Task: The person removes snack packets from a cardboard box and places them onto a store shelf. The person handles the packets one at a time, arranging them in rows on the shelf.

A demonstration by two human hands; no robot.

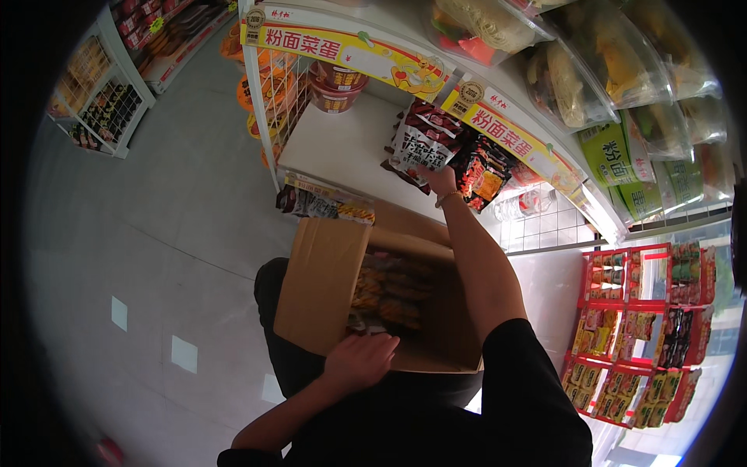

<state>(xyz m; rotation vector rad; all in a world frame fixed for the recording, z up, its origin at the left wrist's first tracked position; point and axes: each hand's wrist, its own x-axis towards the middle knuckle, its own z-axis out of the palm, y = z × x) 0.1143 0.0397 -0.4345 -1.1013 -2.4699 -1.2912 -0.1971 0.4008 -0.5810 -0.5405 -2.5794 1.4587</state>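
My right hand (442, 180) reaches onto the shelf, its fingers gripping the lower edge of a maroon-and-white snack packet (425, 143). More packets lie behind it, partly hidden. Just right of this hand stand black-and-orange food packets (485, 175). An open cardboard box (320, 286) sits tilted on my lap, with a flap folded out to the left. Inside are several orange-and-dark packets (394, 289), in shadow. My left hand (362, 359) grips the box's near rim, its fingertips reaching over the edge.
Maroon tubs (337, 87) stand at the back left of the white shelf (332, 140). A printed shelf strip (362, 46) overhangs it. Bagged foods (613, 58) fill the shelf above. A clear bottle (528, 204) lies to the right, near a red display rack (636, 365).
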